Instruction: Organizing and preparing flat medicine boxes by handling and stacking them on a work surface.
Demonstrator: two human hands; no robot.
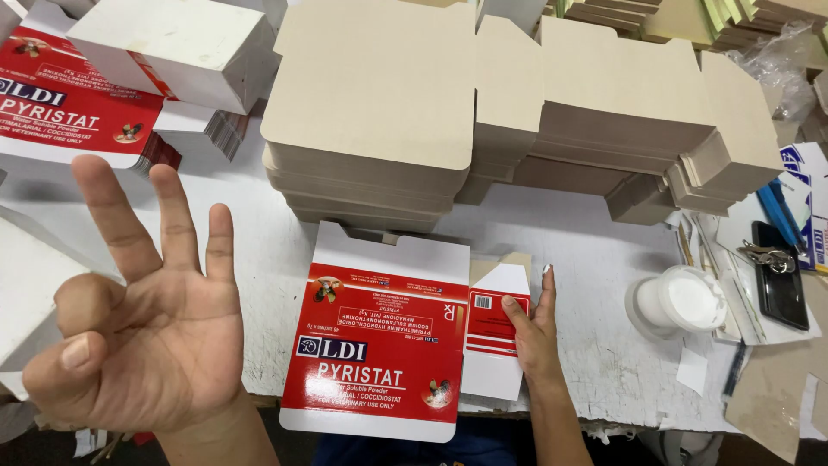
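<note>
My left hand point(142, 328) is raised close to the camera, palm toward me, thumb and index finger curled into a ring and the other three fingers spread upward; it holds nothing. My right hand point(535, 332) rests flat on the table, fingers pressing the side flap of a flat red and white printed carton blank point(379, 336) that lies in front of me at the table's near edge.
A tall stack of plain brown flat carton blanks point(517, 112) fills the back of the white table point(595, 250). Printed red and white cartons point(78, 103) pile at the left. A white round tub point(681, 302), keys and a dark phone point(780, 276) lie at the right.
</note>
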